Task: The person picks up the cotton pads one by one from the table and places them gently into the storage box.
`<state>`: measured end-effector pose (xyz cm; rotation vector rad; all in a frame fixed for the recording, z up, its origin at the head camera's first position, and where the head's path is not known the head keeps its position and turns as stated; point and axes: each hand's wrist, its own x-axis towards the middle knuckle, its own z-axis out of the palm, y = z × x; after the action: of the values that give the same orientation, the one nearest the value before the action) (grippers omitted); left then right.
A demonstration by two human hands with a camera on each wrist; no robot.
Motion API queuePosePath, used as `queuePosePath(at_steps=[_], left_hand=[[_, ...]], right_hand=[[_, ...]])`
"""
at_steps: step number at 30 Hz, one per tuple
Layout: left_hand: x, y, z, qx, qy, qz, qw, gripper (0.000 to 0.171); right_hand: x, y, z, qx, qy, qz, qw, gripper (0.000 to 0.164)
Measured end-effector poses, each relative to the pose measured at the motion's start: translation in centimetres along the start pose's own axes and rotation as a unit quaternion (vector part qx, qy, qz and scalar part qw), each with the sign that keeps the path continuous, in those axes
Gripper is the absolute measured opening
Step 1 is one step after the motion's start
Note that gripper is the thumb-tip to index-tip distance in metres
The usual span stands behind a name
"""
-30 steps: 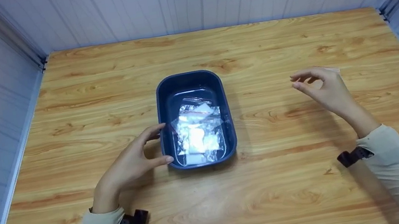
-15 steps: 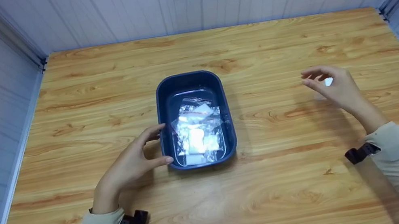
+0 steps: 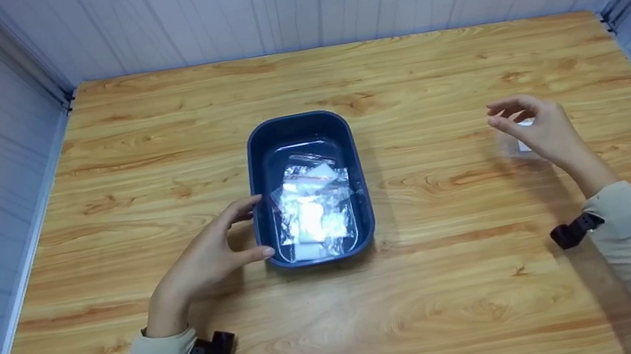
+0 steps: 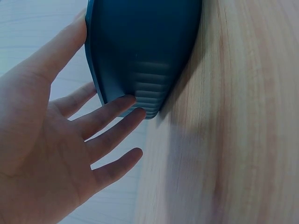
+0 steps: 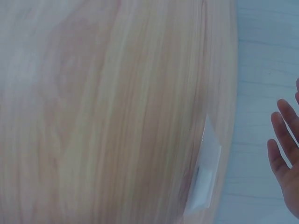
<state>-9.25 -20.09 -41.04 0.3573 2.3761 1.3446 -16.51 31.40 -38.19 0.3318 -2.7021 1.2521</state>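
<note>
My left hand [image 3: 208, 248] is at the left side of a dark blue plastic bin [image 3: 369, 213], with thumb and index fingertips at its rim. In the left wrist view, the other fingers spread along the bin's outer wall, fairly straight. Several clear zip bags [image 3: 289, 214] with white pieces inside lie in the bin, shiny with glare. Over on the right, my right hand [image 3: 548, 133] hovers with loosely bent fingers and nothing in them. Below it a clear zip bag [image 5: 205, 172] with a white piece lies on the table, partly covered by the hand in the head view.
The wood-grain table [image 3: 441, 297] is bordered by pale panel walls [image 3: 284, 1] at the back and both sides. Wrist-worn black cameras [image 3: 571, 233] stick out from both sleeves.
My right hand has moved to the right over the table, passing over the single zip bag and uncovering its near left part. The left hand and the bin have stayed put.
</note>
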Motion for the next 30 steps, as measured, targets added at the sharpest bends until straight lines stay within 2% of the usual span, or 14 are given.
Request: queuePosePath(at_steps=[6, 14, 21, 30], left_hand=[[0.0, 0.0, 0.0, -0.003, -0.001, -0.005, 1.0000, 0.086], [-0.1, -0.1, 0.0, 0.001, 0.002, 0.002, 1.0000, 0.087], [0.0, 0.0, 0.0, -0.001, 0.002, -0.009, 1.0000, 0.087], [0.1, 0.1, 0.1, -0.011, -0.001, -0.007, 0.9999, 0.087]], right_hand=[[0.6, 0.8, -0.3, 0.000, -0.014, 0.014, 1.000, 0.033], [2.1, 5.0, -0.3, -0.005, -0.016, 0.030, 0.999, 0.037], [2.8, 5.8, -0.3, -0.007, -0.016, 0.044, 0.999, 0.041], [3.6, 6.9, -0.4, -0.009, -0.017, 0.060, 0.998, 0.041]])
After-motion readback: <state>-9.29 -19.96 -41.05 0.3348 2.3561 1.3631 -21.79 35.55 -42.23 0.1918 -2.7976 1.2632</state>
